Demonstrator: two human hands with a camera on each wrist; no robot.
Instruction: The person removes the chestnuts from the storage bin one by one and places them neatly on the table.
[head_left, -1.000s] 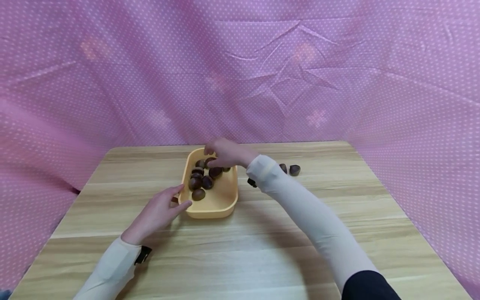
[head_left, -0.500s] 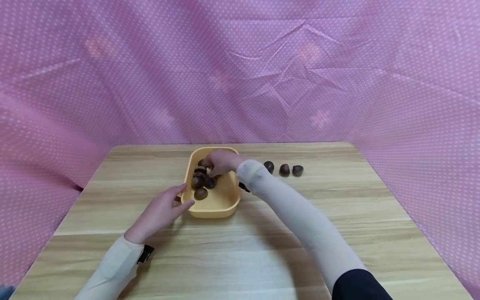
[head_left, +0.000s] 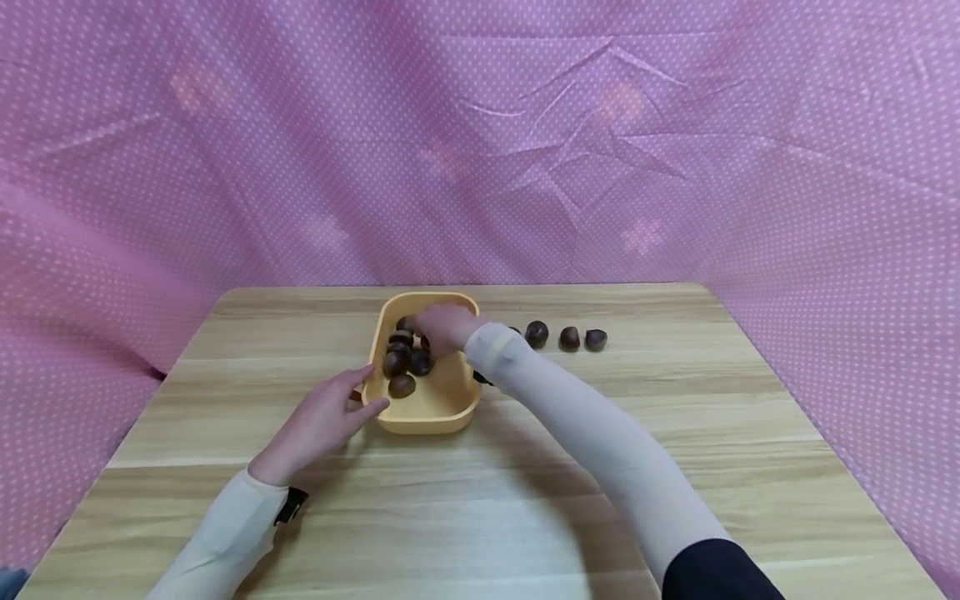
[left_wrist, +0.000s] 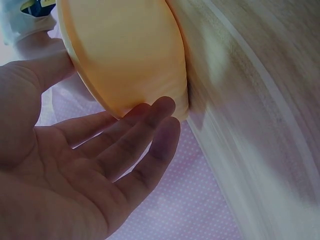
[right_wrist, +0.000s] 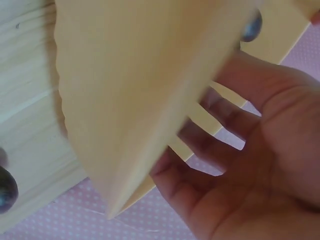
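in the tray [head_left: 450,393], long axis up-frame, left of centre, the chestnuts [head_left: 395,364] lie mostly lower-left of our nearer right hand [head_left: 447,327]; its grip we cannot tell. our loosely spread left hand [head_left: 318,423] touches the tray

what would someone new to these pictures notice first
Most likely the pink dotted cloth filling the background of the head view. Next, probably the yellow container on the wooden table, with dark brown nuts inside, the left hand at its left side and the right hand over its far part. A row of similar nuts lies to its right.
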